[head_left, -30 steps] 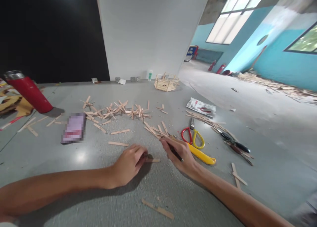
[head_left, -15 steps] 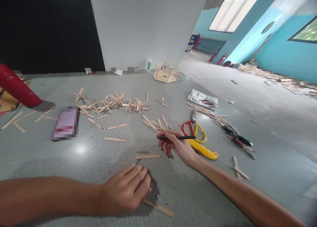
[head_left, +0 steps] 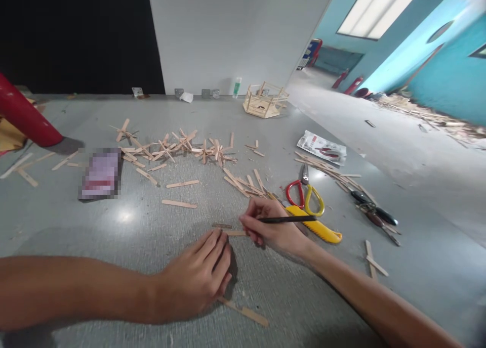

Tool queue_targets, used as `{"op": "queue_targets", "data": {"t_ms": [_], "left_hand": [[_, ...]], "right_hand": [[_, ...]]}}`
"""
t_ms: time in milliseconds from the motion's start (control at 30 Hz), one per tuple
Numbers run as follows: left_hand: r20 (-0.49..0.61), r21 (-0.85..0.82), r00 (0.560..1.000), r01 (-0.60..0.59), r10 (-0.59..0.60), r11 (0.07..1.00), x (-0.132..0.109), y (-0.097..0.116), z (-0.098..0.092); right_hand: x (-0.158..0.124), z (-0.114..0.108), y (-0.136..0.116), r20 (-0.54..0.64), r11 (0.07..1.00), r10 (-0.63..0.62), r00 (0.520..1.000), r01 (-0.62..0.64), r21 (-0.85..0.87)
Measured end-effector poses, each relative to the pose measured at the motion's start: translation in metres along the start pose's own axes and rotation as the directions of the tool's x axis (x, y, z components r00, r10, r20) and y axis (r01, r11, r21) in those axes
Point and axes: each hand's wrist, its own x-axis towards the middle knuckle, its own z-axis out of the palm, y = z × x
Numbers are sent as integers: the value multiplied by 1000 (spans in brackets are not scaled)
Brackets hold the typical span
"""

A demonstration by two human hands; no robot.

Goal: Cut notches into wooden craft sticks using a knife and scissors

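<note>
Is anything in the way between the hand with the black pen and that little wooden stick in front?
Nothing visible: the right hand, holding the black pen, has its fingers at the right end of the wooden stick, though contact is unclear. The left hand covers its other end.

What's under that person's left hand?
By the left hand, part of a wooden stick shows; its left end is covered, and anything beneath the palm is hidden.

A window (head_left: 381, 6) glows bright, glare spots the tabletop (head_left: 125, 214), and shadow edges the left hand (head_left: 197, 274).
</note>
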Motion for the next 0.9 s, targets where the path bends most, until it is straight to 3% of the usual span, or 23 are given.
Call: {"op": "queue_targets", "data": {"t_ms": [100,333,633,800,900], "left_hand": [[20,8,1000,-18,18,1000,0,1,2],[18,47,999,-42,42,998,1,2,1],[62,14,995,-79,78,997,4,0,0],[-7,41,1000,-27,27,999,2,0,-3],[-82,84,994,-65,72,994,-1,1,-2]], "right_hand": [[-3,10,4,31,998,16,999,-14,-68],[-1,21,12,-12,973,-73,997,69,-222],[-1,17,4,93,992,0,996,12,-127],[-1,12,-4,-73,999,-45,996,44,-13],[-2,12,-1,-61,999,-27,998,24,-36]]}}
